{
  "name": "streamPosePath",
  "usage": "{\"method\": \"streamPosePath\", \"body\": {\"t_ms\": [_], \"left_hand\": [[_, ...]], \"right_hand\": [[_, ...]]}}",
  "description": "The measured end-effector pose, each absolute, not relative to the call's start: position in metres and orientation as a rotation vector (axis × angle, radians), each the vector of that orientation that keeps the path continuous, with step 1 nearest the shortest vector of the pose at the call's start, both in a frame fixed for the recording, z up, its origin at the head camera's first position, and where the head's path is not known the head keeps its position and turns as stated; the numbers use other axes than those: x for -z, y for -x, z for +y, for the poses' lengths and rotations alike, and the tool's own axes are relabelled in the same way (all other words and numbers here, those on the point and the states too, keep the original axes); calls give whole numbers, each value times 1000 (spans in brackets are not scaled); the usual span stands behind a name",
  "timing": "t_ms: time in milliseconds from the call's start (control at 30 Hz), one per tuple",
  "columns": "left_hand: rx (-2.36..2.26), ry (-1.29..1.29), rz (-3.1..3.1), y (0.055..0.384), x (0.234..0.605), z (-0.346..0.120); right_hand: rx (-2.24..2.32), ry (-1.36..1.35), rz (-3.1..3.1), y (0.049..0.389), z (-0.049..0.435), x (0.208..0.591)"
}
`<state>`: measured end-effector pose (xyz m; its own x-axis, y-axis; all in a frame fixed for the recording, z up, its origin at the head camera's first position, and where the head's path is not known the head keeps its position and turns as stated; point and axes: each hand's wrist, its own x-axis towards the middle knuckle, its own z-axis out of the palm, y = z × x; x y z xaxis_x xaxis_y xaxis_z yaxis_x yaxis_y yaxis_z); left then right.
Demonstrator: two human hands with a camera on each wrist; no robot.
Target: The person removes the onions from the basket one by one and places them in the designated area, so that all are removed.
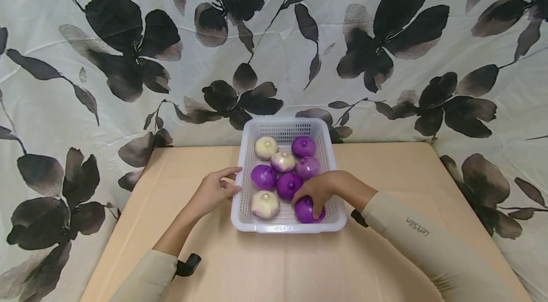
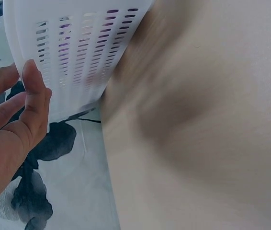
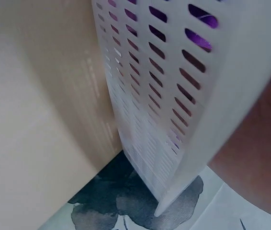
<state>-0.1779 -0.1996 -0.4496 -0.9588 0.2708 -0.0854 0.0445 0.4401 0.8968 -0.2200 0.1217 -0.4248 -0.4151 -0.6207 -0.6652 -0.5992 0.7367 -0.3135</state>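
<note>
Floral cloth (image 1: 299,97) behind, wood-toned table (image 1: 385,169) below, white basket (image 1: 265,228) on it, left hand (image 1: 216,192) touching the basket's side with relaxed fingers, right hand (image 1: 321,187) grasping and partly hiding a purple onion (image 1: 304,210) in the near right corner, other onions (image 1: 288,186) close alongside

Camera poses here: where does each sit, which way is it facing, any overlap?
Head: on the head, forward and down at the basket of onions on the table; left hand, right hand and sleeves show.
Left wrist: on that wrist, facing the basket's left wall; left hand shows.
Right wrist: on that wrist, facing the basket's right wall; only bare skin shows at the right edge.
Head and left wrist share the left hand, basket and floral cloth.
</note>
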Motion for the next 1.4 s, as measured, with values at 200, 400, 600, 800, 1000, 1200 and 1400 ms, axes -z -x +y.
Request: {"method": "streamPosePath", "body": {"t_ms": [200,400,600,800,1000,1200,1400], "left_hand": [[-1515,-270,2486,179,451,-198],[-1504,-272,2494,179,451,-196],[-1491,-275,2510,180,449,-196],[-1517,-274,2487,181,450,-196],[-1529,-253,2469,179,450,-196],[-1513,-231,2470,179,449,-196],[-1525,-238,2460,178,451,-199]], "right_hand": [[51,908,2131,220,123,422],[101,854,2131,220,128,412],[164,898,2138,222,135,396],[272,904,2156,222,144,383],[401,962,2156,218,154,377],[521,1018,2198,217,165,377],[658,1045,2270,218,175,381]]}}
